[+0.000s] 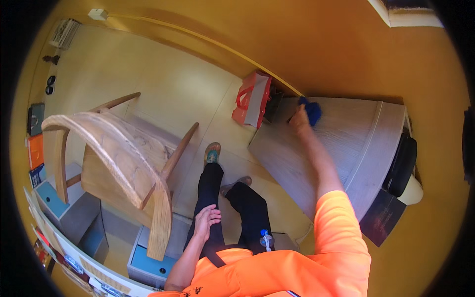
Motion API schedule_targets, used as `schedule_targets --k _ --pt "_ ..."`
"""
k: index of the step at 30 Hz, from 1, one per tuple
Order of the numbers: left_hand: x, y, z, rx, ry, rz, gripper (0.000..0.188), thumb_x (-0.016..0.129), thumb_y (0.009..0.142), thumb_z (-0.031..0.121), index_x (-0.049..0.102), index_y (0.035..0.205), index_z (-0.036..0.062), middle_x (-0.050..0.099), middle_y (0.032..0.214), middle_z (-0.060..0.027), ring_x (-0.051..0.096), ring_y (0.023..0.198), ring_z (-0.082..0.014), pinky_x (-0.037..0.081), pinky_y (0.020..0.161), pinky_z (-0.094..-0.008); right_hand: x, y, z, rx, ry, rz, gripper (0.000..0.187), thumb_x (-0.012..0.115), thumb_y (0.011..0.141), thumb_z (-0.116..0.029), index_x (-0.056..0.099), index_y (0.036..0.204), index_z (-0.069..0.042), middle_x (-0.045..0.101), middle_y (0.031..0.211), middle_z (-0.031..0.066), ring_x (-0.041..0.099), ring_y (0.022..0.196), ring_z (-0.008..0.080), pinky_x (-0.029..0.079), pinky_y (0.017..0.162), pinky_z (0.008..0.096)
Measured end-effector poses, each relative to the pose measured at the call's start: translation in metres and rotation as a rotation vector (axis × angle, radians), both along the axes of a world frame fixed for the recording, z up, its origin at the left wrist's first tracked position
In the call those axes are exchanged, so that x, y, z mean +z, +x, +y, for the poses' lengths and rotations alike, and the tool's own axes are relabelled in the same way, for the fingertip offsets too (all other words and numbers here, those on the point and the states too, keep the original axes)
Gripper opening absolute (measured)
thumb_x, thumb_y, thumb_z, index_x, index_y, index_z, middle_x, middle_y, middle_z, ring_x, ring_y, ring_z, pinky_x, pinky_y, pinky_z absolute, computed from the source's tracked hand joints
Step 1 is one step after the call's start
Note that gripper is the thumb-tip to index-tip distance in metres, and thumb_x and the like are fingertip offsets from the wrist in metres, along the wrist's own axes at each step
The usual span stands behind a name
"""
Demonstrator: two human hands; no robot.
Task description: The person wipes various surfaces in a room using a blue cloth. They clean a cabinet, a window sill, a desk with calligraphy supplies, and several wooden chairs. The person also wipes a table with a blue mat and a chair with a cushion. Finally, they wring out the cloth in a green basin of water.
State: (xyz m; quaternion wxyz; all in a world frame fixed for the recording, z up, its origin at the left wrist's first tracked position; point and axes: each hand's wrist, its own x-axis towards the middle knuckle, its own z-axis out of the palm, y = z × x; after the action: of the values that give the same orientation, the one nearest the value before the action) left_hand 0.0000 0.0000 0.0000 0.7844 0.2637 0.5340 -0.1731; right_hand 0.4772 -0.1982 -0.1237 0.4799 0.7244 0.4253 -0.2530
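Observation:
My right arm stretches far across the grey wood-grain cabinet top (324,143). At its far left corner my right hand (298,120) is closed on a blue cloth (311,113), which bunches against the surface near the wall; the fingertips are partly hidden. My left hand (205,221) hangs empty over my dark trouser leg, its fingers loosely extended and a little apart. To the left of my legs stands a wooden chair (123,148) with a curved top rail.
A red and white paper bag (252,101) stands on the floor by the cabinet's left end. Black cases (400,166) and a dark flat box (382,218) lie along its right side. Grey units with blue panels (153,260) stand lower left; books (64,33) lie far left.

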Motion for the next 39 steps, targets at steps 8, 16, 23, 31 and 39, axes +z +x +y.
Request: schedule_targets --k 8,16,23,31,39 --pt "0.020 0.020 -0.003 -0.033 0.007 -0.061 0.036 0.043 0.097 0.024 0.051 0.122 -0.0003 0.065 0.097 -0.0134 0.064 0.081 -0.0194 0.054 0.071 -0.0308 -0.046 -0.195 -0.033 0.089 -0.042 0.275 0.050 0.046 0.088 -0.045 0.063 0.120 -0.011 0.058 0.127 0.0113 0.047 0.121 0.0365 0.026 0.100 0.0621" --pt "0.069 0.077 0.012 -0.191 0.034 -0.247 0.033 0.047 0.095 0.023 0.054 0.118 0.0000 0.066 0.092 -0.0132 0.065 0.073 -0.0209 0.056 0.066 -0.0317 0.209 -0.234 0.039 -0.158 0.037 0.717 0.026 0.062 0.079 -0.027 0.070 0.102 -0.022 0.067 0.105 0.0021 0.061 0.100 0.0249 0.048 0.078 0.0469" --pt "0.094 0.135 0.014 -0.638 0.168 -0.269 0.033 0.048 0.093 0.023 0.055 0.116 0.0002 0.066 0.090 -0.0114 0.065 0.071 -0.0196 0.052 0.062 -0.0302 0.330 -0.288 0.010 -0.984 1.046 0.870 0.040 0.060 0.066 -0.020 0.067 0.104 -0.011 0.068 0.093 0.0154 0.064 0.089 0.0316 0.049 0.075 0.0430" --pt "0.112 0.144 -0.037 -0.982 0.184 -0.301 0.032 0.046 0.089 0.015 0.055 0.114 -0.0019 0.066 0.087 -0.0135 0.065 0.069 -0.0213 0.054 0.058 -0.0307 0.321 -0.413 -0.150 -1.896 1.620 0.746 0.048 0.060 0.071 -0.014 0.061 0.118 -0.003 0.066 0.102 0.0058 0.057 0.091 0.0119 0.046 0.083 0.0265" --pt "0.127 0.138 -0.094 -1.204 0.358 -0.410 0.033 0.038 0.093 0.018 0.059 0.112 0.0003 0.067 0.093 -0.0168 0.067 0.074 -0.0268 0.055 0.062 -0.0371 0.291 -0.496 -0.268 -2.466 2.571 0.616 0.042 0.063 0.079 -0.006 0.057 0.120 -0.001 0.065 0.107 0.0118 0.065 0.093 0.0220 0.052 0.085 0.0355"
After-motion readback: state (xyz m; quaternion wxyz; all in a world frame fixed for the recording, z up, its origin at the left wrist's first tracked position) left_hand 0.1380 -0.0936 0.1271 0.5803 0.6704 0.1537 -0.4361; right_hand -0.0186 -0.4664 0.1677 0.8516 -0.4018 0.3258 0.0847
